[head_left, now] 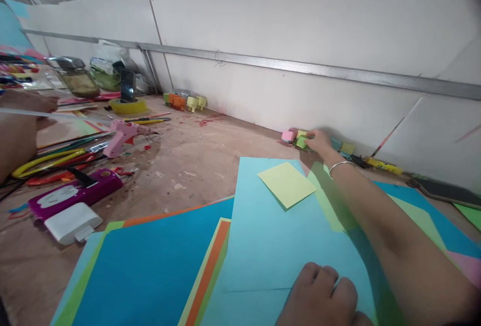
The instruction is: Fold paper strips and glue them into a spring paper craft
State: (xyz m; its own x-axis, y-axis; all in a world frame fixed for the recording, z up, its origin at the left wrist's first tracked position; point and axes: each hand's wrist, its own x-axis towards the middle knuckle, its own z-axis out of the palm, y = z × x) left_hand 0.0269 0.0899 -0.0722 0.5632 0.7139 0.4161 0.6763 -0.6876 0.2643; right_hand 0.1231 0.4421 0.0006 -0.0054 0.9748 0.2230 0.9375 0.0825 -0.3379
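At the foot of the white wall, my right hand [318,141], with a bangle at the wrist, has its fingers closed on a small green paper cube [301,142]. A pink paper cube [288,136] sits just left of it, and blue and yellow ones lie to its right, partly behind the hand. My left hand [323,297] rests low on a light blue paper sheet [263,251], its fingers curled; anything within them is hidden. A square pale yellow paper [286,184] lies on the sheet between the two hands.
Coloured sheets [150,271] are stacked at front left. Beyond them are a purple device [77,193], a white adapter [73,223], pliers and a pink glue gun [120,137]. Another person's arm [18,130] is at far left. A phone [451,190] lies at right.
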